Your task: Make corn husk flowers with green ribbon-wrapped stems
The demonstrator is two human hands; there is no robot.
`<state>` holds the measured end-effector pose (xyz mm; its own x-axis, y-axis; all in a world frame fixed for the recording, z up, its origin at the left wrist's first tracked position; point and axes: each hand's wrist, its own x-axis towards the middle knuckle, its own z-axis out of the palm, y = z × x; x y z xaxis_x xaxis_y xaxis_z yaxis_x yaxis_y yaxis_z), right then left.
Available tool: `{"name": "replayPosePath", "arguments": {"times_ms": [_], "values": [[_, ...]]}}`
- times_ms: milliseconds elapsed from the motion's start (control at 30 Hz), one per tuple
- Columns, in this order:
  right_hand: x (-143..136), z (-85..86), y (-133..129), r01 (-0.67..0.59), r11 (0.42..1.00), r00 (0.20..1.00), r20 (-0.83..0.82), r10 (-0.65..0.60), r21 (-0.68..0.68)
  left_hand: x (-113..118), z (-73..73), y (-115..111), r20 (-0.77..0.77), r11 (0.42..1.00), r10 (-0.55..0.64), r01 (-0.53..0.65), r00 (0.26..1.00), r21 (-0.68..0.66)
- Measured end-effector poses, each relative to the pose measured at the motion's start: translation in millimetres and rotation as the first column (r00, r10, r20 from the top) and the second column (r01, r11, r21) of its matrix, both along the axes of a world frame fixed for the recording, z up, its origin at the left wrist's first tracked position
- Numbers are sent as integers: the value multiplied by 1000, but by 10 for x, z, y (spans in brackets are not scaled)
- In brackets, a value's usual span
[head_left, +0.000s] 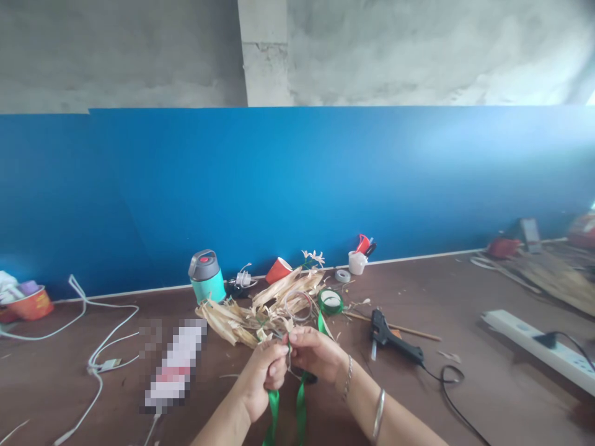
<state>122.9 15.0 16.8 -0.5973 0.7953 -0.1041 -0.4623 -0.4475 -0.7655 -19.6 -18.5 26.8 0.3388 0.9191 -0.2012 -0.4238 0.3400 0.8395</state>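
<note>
**Item Count, Work Surface**

Hands: two, left hand (264, 378) and right hand (320, 354). Bracelets (380, 414): two. Flower (289, 324) at the fingertips: one. Hanging ribbon lengths (273, 412): two. Ribbon roll (330, 300): one. Tape roll (343, 275): one. Glue gun (396, 342): one. Stick (413, 331): one. Flask (208, 286): one. White cup (357, 264): one. Power strip (542, 345): one. Husk pieces (274, 303): several, overlapping; exact quantity not readable.

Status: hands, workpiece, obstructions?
Left hand closed, green ribbon trailing below. Right hand pinching near pale flower. Dried husks crowd just beyond; glue gun sits right, not touching hands.
</note>
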Motion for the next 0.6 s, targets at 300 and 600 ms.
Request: {"name": "replayPosePath", "arguments": {"times_ms": [300,600], "values": [[12,52,-19,-2,1000,1000,-5,2,17,-6,16,8,0,995,90,-90,996,51],[-34,17,-14,54,998,998,31,-55,32,-5,-70,20,-58,992,104,-99,993,75]]}}
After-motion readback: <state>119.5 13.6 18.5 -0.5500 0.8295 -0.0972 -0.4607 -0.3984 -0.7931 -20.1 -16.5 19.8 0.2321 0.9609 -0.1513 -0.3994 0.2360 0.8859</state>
